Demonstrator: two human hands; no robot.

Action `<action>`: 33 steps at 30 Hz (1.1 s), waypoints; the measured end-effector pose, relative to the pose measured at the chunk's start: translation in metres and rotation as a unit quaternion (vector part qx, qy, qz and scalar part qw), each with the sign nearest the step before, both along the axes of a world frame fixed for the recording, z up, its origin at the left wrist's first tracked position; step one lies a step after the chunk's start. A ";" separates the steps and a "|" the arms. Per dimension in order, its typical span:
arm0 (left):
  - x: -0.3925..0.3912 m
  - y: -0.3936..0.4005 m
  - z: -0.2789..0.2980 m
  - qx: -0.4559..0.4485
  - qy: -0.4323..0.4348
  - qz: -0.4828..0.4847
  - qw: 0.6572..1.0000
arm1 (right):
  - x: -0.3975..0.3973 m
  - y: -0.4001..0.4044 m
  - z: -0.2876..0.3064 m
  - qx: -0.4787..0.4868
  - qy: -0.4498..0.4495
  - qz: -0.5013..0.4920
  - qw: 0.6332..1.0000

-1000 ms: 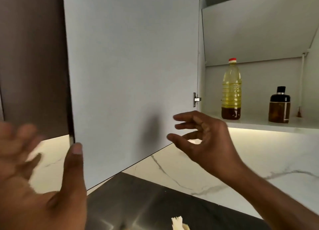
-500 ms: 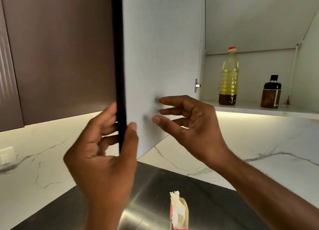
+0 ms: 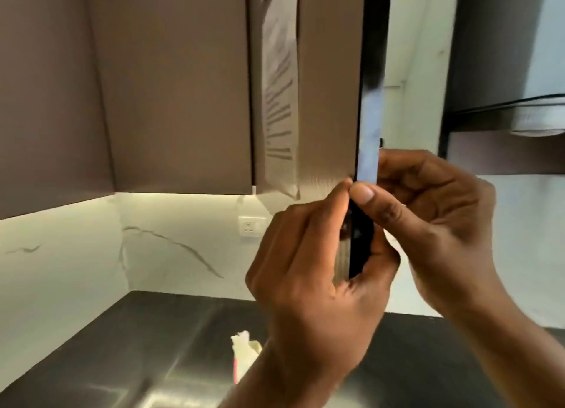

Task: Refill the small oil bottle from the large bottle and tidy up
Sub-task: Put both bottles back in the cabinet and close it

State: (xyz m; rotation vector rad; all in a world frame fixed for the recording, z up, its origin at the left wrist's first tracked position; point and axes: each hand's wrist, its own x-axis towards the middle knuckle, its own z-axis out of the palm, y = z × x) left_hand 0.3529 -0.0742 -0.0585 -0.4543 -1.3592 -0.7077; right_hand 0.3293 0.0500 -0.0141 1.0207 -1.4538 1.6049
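Home kitchen, brown wall cabinets (image 3: 171, 86), marble-look backsplash (image 3: 171, 254), wall socket (image 3: 251, 226), dark steel countertop (image 3: 153, 346)

both hands (image 3: 367, 254) and forearms bare, no sleeves showing.

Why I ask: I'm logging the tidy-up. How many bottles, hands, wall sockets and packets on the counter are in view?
Bottles: 0 in view
Hands: 2, the left hand and the right hand, both gripping the cabinet door
Wall sockets: 1
Packets: 1
Total: 4
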 end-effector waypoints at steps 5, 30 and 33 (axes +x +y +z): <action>-0.034 0.050 0.000 -0.041 -0.018 -0.084 0.996 | -0.008 0.055 0.000 -0.033 -0.038 -0.045 0.998; -0.278 0.048 0.003 -0.201 -0.201 0.065 0.957 | -0.172 0.184 0.008 -0.038 -0.087 -0.458 0.884; -0.299 0.026 0.007 -0.159 -0.219 0.066 0.961 | -0.188 0.184 0.002 0.062 0.020 -0.556 0.829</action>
